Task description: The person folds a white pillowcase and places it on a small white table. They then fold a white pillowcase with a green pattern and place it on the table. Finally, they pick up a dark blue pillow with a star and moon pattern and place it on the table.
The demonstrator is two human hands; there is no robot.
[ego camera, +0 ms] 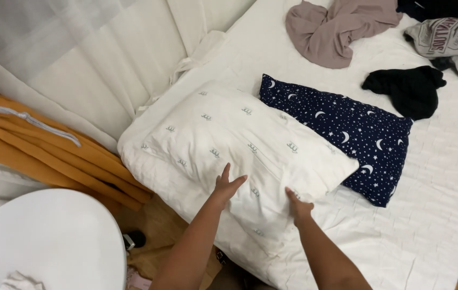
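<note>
The white pillow [223, 137], printed with small grey motifs, lies at the near left corner of the white mattress [427, 215], its right end overlapping the dark blue star-and-moon pillow [347, 134] that sits just to its right. Risk noted: the white pillow lies close along the mattress edge on the near left side, above the wooden floor [154, 225]; a push toward that side could, in my judgement, tip it off the edge, and drag across the overlap could skew the blue pillow beneath. The left hand [228, 185] lies flat on the near edge of the white pillow, fingers spread and extended, gripping nothing. The right hand [297, 205] presses on the pillow's near right edge with fingers partly curled; whether it pinches the fabric cannot be told. The hands are apart. Loose garments, a mauve one [331, 29], a grey one [446, 40] and a black one [406, 88], lie at the far side, well apart from both hands.
</note>
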